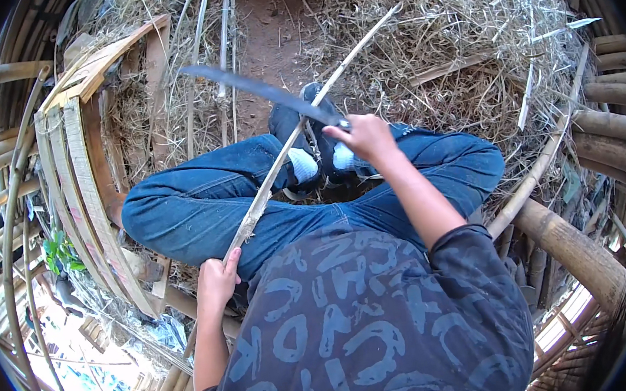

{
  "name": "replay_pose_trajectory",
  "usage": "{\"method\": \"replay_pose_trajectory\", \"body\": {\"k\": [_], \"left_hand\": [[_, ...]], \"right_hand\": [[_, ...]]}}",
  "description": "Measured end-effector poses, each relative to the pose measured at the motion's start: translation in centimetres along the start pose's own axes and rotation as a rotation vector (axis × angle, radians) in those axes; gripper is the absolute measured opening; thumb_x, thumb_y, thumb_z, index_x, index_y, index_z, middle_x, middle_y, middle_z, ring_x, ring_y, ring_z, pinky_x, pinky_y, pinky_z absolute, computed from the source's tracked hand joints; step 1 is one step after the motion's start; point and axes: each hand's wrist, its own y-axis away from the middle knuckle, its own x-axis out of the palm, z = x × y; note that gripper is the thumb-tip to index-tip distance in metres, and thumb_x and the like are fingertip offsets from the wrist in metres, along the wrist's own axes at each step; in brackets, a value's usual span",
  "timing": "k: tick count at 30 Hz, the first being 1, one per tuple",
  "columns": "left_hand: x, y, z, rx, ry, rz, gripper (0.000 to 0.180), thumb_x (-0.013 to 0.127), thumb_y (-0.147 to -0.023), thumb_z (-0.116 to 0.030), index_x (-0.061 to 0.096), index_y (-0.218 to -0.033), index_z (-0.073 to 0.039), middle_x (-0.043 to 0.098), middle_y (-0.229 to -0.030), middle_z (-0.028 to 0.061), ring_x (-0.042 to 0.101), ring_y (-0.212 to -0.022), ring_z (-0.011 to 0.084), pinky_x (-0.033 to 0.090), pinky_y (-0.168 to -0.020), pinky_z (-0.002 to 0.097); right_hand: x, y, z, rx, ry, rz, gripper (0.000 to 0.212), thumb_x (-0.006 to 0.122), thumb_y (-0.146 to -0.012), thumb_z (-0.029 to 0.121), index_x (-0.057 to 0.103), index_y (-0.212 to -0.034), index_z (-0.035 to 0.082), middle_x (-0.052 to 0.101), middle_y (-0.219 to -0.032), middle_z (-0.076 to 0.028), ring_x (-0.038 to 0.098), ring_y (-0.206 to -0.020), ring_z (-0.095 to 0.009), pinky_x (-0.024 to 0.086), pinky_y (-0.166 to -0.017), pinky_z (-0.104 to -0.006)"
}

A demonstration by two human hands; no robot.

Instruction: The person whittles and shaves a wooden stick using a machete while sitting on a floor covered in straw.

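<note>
My left hand (218,280) grips the near, thicker end of a long thin wooden stick (270,178), close to my left thigh. From there the stick slants up and to the right, past my feet. My right hand (367,137) is closed round the handle of a machete (259,90), most of the handle hidden in the fingers. Its dark blade points to the far left and crosses the stick near the shoes; whether the edge touches the wood I cannot tell. The near part of the stick looks rough and frayed.
A wooden slatted crate (89,193) stands at the left. Dry straw (454,19) covers much of the dirt ground (269,32). Thick bamboo poles (578,247) lie at the right, and bamboo walls curve round both sides. A split strip (454,69) rests on the straw.
</note>
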Motion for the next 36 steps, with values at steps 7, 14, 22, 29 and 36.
{"method": "replay_pose_trajectory", "body": {"k": [7, 14, 22, 29, 36], "left_hand": [[0.1, 0.0, 0.7, -0.005, -0.012, 0.017, 0.073, 0.048, -0.09, -0.06, 0.068, -0.057, 0.001, 0.059, -0.052, 0.0211, 0.065, -0.059, 0.036, 0.052, -0.068, 0.0418], [-0.3, -0.2, 0.4, -0.019, -0.02, 0.036, 0.073, 0.05, -0.09, -0.06, 0.067, -0.055, 0.002, 0.058, -0.05, 0.0205, 0.065, -0.057, 0.0343, 0.051, -0.067, 0.0415], [0.3, -0.3, 0.7, 0.037, -0.003, -0.013, 0.074, 0.05, -0.089, -0.061, 0.067, -0.055, 0.003, 0.058, -0.05, 0.021, 0.065, -0.055, 0.0351, 0.052, -0.065, 0.0403], [0.5, 0.0, 0.3, 0.059, 0.043, -0.021, 0.071, 0.05, -0.091, -0.058, 0.069, -0.057, 0.001, 0.059, -0.053, 0.023, 0.065, -0.058, 0.0357, 0.052, -0.066, 0.041], [0.4, -0.1, 0.0, 0.035, 0.011, -0.003, 0.07, 0.05, -0.092, -0.055, 0.068, -0.055, 0.002, 0.059, -0.052, 0.0224, 0.065, -0.057, 0.0355, 0.052, -0.068, 0.0402]], "right_hand": [[-2.9, -3.1, -6.9, 0.107, 0.21, 0.045, 0.084, 0.044, -0.074, 0.085, 0.07, -0.079, 0.005, 0.069, -0.077, -0.019, 0.069, -0.077, -0.035, 0.055, -0.069, -0.045], [-7.8, -0.3, -13.3, 0.258, 0.422, -0.061, 0.081, 0.045, -0.079, 0.079, 0.069, -0.077, 0.002, 0.068, -0.075, -0.02, 0.069, -0.077, -0.035, 0.055, -0.066, -0.0458], [-1.4, -0.9, -0.1, -0.032, 0.043, -0.046, 0.082, 0.045, -0.078, 0.081, 0.07, -0.078, 0.003, 0.067, -0.071, -0.02, 0.068, -0.073, -0.036, 0.054, -0.065, -0.0455], [-6.6, -3.5, -13.0, 0.231, 0.051, -0.038, 0.087, 0.043, -0.072, 0.087, 0.068, -0.068, 0.003, 0.067, -0.068, -0.018, 0.068, -0.068, -0.034, 0.053, -0.062, -0.0436], [-4.5, -1.0, -4.5, 0.236, -0.111, -0.094, 0.076, 0.05, -0.08, 0.076, 0.069, -0.075, 0.002, 0.067, -0.073, -0.02, 0.067, -0.073, -0.038, 0.053, -0.066, -0.0468]]}}
